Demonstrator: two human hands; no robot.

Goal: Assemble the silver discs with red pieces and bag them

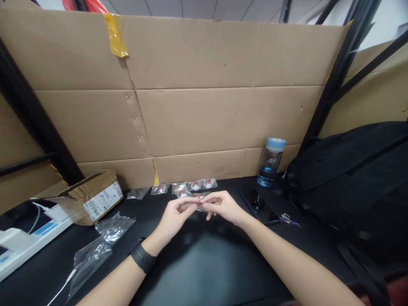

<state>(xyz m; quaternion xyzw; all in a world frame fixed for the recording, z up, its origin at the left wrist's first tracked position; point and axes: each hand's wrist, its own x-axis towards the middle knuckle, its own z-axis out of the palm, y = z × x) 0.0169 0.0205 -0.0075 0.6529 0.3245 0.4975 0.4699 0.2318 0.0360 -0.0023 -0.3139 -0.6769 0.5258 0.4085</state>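
My left hand [176, 216], with a black band at the wrist, and my right hand [225, 206] meet above the black tabletop. Their thumbs and fingers pinch a small clear plastic packet [201, 195] with a bit of red on it. The fingers cover most of the packet, so its contents are hard to make out. Just behind it, along the cardboard, lie several similar clear packets [209, 183] with round, silvery, red-marked pieces inside. Another such packet [160, 189] lies a little to their left.
Left stand an open cardboard box [102, 201], crumpled clear bags [116, 227] and a white power strip [41, 236] with a cable. On the right are a phone [259, 205], a blue-lidded bottle [270, 163] and a black backpack [357, 182]. A cardboard wall [204, 114] closes off the back.
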